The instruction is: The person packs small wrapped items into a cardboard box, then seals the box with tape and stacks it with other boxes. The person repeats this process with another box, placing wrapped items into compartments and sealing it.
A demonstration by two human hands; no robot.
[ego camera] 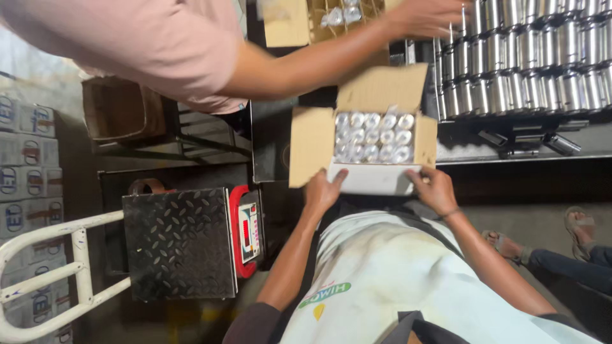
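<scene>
Open brown cardboard box of shiny metal cylinders, lying straight ahead. Left hand and right hand clasping its near flap at opposite corners, equally near.

I see a dim workshop: a platform scale with checker-plate top on the dark floor, stacked printed cartons beside it.

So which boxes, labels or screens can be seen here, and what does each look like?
Open brown cardboard box: centre, flaps spread, full of shiny metal cans, both hands at its near edge.
Second brown cardboard box: top centre, open.
Stacked white cartons with blue print: far left.
Weighing scale display: red-framed, rectangular, beside a black checker-plate platform.
Green and yellow shirt print: bottom centre.
</scene>
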